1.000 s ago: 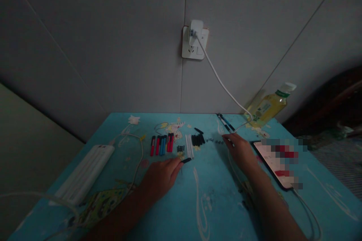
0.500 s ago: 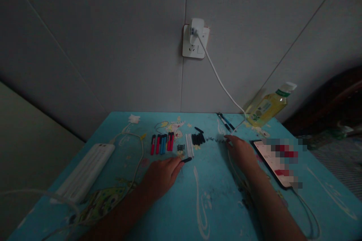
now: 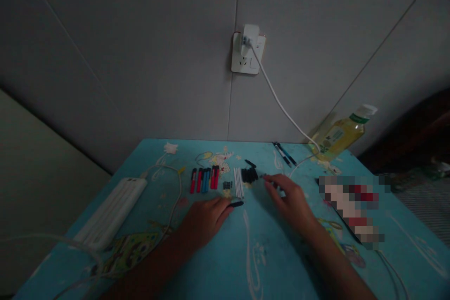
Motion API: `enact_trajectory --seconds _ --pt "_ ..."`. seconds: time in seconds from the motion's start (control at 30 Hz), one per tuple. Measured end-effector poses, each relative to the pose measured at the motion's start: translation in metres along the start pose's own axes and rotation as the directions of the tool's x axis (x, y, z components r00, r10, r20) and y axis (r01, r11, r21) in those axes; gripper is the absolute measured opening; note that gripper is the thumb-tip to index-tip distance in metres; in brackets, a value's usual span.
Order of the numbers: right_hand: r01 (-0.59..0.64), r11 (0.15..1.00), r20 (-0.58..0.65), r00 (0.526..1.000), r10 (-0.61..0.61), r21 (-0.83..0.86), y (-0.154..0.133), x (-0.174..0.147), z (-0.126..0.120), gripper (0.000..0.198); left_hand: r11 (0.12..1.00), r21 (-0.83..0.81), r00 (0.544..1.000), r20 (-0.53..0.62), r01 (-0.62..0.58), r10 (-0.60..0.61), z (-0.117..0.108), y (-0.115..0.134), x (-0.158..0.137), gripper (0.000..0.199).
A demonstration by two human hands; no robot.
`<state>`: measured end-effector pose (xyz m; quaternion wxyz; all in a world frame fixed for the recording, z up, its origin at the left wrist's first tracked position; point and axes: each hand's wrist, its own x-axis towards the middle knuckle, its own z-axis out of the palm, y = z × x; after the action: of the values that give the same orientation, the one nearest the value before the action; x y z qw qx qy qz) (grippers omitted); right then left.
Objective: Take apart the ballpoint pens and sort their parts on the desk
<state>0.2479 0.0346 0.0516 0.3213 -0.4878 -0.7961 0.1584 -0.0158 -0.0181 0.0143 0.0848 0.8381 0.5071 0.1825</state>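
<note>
My left hand (image 3: 211,213) pinches a short black pen part (image 3: 236,204) just below the white pen refills (image 3: 238,183). My right hand (image 3: 286,190) has its thumb and fingertips drawn together beside small dark pieces (image 3: 262,176); whatever lies between the fingertips is too small to make out. Black pen parts (image 3: 249,175) sit in a group between the refills and my right fingers, with one loose black piece (image 3: 250,163) above them. To the left stand rows of red barrels (image 3: 199,181) and blue barrels (image 3: 206,181) with dark ends. Several small grey pieces (image 3: 228,185) lie beside the refills.
Two whole pens (image 3: 284,153) lie near the wall. A tilted bottle of yellow liquid (image 3: 339,136) leans at the back right. A phone (image 3: 342,213) is on the right, a white power bank (image 3: 110,213) on the left. A white cable (image 3: 281,105) hangs from the socket (image 3: 248,54).
My right hand has moved left along the small dark pieces, toward the black pen parts. My left hand still holds its black part. The view has shifted slightly.
</note>
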Motion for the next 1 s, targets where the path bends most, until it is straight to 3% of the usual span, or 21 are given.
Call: enact_trajectory --seconds 0.1,0.23,0.37,0.57,0.67,0.73,0.87,1.0 --pt "0.078 0.976 0.195 0.973 -0.119 0.205 -0.029 -0.010 0.023 0.024 0.999 0.023 0.999 0.016 -0.039 0.038 -0.001 0.002 0.000 0.025" --pt "0.006 0.962 0.325 0.941 -0.098 0.272 -0.035 -0.018 0.045 0.029 0.995 0.076 0.998 0.010 -0.063 0.062 -0.001 0.004 0.000 0.024" --pt "-0.035 0.948 0.281 0.958 -0.058 0.315 -0.030 -0.019 0.048 0.015 0.993 0.096 0.998 0.012 -0.068 0.068 -0.001 0.003 0.001 0.023" --pt "-0.052 0.940 0.341 0.937 -0.071 0.338 -0.033 -0.021 0.049 0.024 0.990 0.103 0.995 0.012 -0.096 0.096 -0.002 0.004 0.001 0.022" --pt "-0.086 0.926 0.335 0.941 -0.045 0.367 -0.033 -0.021 0.050 0.016 0.989 0.114 0.995 0.023 -0.098 0.096 0.000 0.003 0.000 0.020" --pt "-0.101 0.910 0.324 0.945 -0.038 0.401 -0.033 -0.021 0.050 0.025 0.990 0.111 0.996 0.022 -0.088 0.086 0.000 0.003 0.000 0.019" --pt "-0.076 0.928 0.359 0.931 -0.065 0.364 -0.033 -0.020 0.049 0.022 0.990 0.112 0.996 0.024 -0.083 0.081 -0.001 0.003 0.000 0.020" --pt "-0.090 0.921 0.307 0.951 -0.033 0.379 -0.034 -0.019 0.048 0.019 0.991 0.109 0.997 0.026 -0.072 0.069 -0.001 0.003 0.000 0.019"
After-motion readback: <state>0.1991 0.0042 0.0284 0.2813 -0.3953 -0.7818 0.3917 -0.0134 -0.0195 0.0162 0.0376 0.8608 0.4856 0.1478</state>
